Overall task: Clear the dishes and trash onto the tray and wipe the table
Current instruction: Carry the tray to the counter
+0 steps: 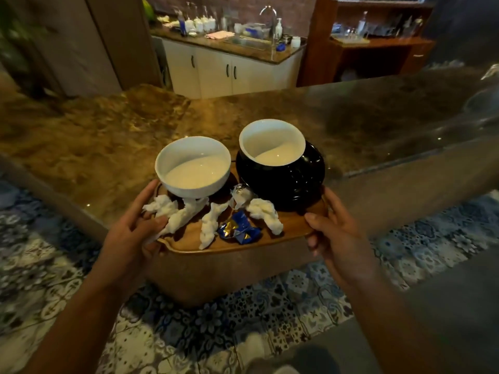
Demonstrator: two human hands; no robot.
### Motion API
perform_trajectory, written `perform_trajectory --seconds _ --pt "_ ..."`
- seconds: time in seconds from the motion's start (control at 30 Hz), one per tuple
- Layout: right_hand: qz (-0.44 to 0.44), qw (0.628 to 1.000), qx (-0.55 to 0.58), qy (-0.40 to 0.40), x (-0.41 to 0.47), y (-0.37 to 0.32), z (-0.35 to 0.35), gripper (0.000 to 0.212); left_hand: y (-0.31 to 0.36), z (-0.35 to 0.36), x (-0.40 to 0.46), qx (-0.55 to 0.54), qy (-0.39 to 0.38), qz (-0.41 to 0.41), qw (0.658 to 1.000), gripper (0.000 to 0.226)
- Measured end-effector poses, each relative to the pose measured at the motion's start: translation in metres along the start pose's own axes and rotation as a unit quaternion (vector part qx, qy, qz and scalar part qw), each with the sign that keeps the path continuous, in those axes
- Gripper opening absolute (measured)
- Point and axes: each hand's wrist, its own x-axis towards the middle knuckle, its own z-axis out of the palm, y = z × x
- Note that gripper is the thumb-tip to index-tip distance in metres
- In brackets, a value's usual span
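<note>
A wooden tray [290, 225] sits in front of me over the near edge of the brown stone counter [94, 136]. My left hand [132, 233] grips its left end and my right hand [337, 238] grips its right end. On the tray stand a white bowl [193, 164] at the left and a black cup with a white inside [272, 143] on a black saucer [305, 184] at the right. Several crumpled white napkins [266, 211] lie along the tray's front, with a blue and gold wrapper [239, 229] and a clear wrapper [240, 194] among them.
Patterned floor tiles [189, 325] lie below the counter. Behind the counter are white kitchen cabinets [229, 71] with a sink and tap [270, 14], and a wooden shelf unit [372, 49] with glassware at the back right.
</note>
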Motion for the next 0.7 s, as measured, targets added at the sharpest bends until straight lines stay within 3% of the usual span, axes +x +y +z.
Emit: perform_trajectory --seconds 0.17,0.33,0.57,0.7 --pt "0.010 1.000 0.000 -0.002 0.078 0.006 0.021 0.070 0.007 -0.013 0.045 0.019 0.049 -0.010 0.999 0.087" --pt "0.012 0.999 -0.006 -0.042 0.137 0.004 0.044 0.067 0.016 -0.023 0.085 0.024 0.073 -0.009 0.997 0.087" --pt "0.025 0.998 0.006 -0.048 0.201 0.007 0.087 0.066 0.031 -0.054 0.143 0.027 0.073 -0.011 0.997 0.073" --pt "0.035 0.999 0.016 -0.026 0.228 0.020 0.124 0.070 0.036 -0.100 0.186 0.043 0.041 -0.031 0.998 0.091"
